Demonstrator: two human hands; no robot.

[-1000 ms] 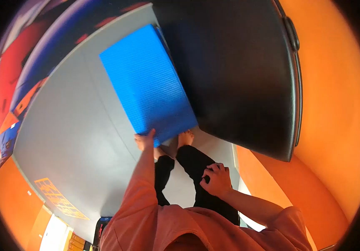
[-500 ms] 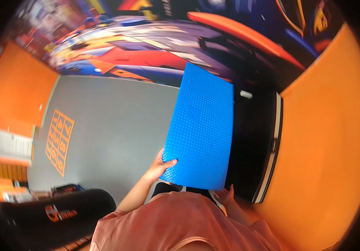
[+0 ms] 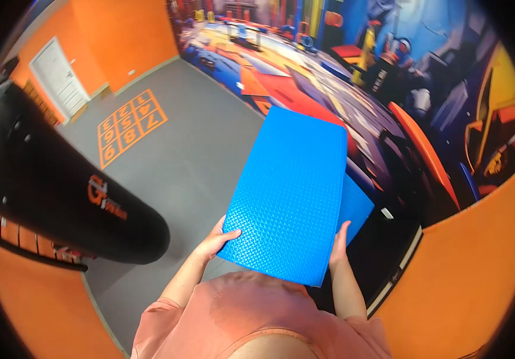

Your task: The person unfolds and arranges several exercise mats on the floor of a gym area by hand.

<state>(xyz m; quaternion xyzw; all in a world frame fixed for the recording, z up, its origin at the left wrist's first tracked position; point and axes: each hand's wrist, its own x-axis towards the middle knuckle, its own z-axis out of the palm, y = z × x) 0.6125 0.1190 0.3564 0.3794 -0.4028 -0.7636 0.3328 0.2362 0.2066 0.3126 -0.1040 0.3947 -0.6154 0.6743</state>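
A blue textured foldable exercise mat [image 3: 287, 185] is held up in front of my body, its large panel tilted away from me. My left hand [image 3: 214, 239] grips its left edge near the lower corner, thumb on the top face and the other fingers hidden beneath. On the opposite side, my right hand [image 3: 339, 245] is closed at the right edge with the thumb pointing up. Behind that edge a second blue panel [image 3: 356, 204] shows, partly covered by the upper one.
A black punching bag [image 3: 66, 179] hangs at my left. Grey floor [image 3: 191, 131] carries an orange number grid [image 3: 130, 127]. A mural wall [image 3: 329, 78] stands ahead, with a black surface [image 3: 383, 254] at the right and a white door [image 3: 58, 78] far left.
The view has swung left, bringing in more of the punching bag and door. My right hand has risen from below the mat to its right edge, and the second blue panel has appeared.
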